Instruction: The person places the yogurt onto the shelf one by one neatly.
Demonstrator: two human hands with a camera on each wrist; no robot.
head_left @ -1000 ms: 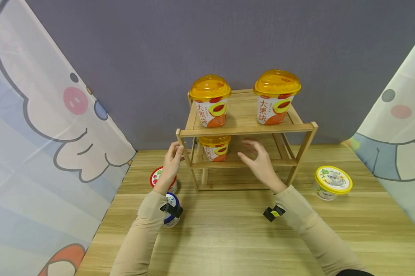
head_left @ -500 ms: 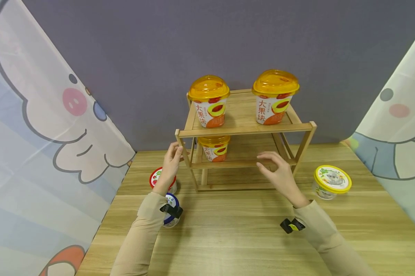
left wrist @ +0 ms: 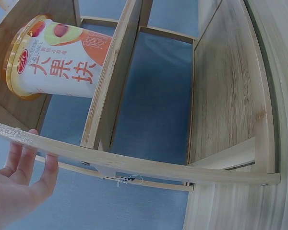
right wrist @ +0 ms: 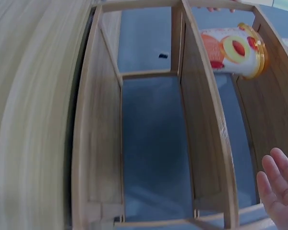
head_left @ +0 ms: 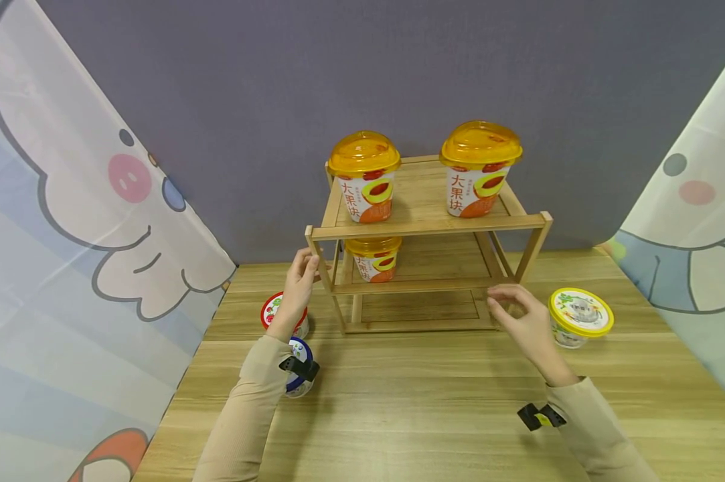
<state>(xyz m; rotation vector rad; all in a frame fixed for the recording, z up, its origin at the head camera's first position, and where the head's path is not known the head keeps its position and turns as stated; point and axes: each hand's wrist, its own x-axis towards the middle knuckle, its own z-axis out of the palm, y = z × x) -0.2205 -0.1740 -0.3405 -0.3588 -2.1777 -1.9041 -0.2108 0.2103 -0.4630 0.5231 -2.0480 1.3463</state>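
Note:
A two-tone wooden rack (head_left: 362, 232) stands on the table with a top, a middle and a bottom shelf. My left hand (head_left: 298, 284) holds its left front post, thumb in front and fingers behind; in the left wrist view the fingertips (left wrist: 50, 167) meet the post. My right hand (head_left: 527, 328), loosely curled and holding nothing, hovers by the rack's right front post. Two yellow-lidded peach fruit cups, a left one (head_left: 365, 177) and a right one (head_left: 479, 171), stand upright on top. Another fruit cup (head_left: 374, 259) stands at the left of the middle shelf.
On the table (head_left: 398, 415), a yellow-lidded tub (head_left: 581, 314) sits right of the rack. To the left, a red-lidded tub (head_left: 272, 309) and a blue-lidded tub (head_left: 298, 351) are partly hidden by my left arm. A grey wall (head_left: 278, 100) rises behind.
My right hand has moved out from the middle shelf, to the right and slightly toward me. The left hand, rack and cups stay in place.

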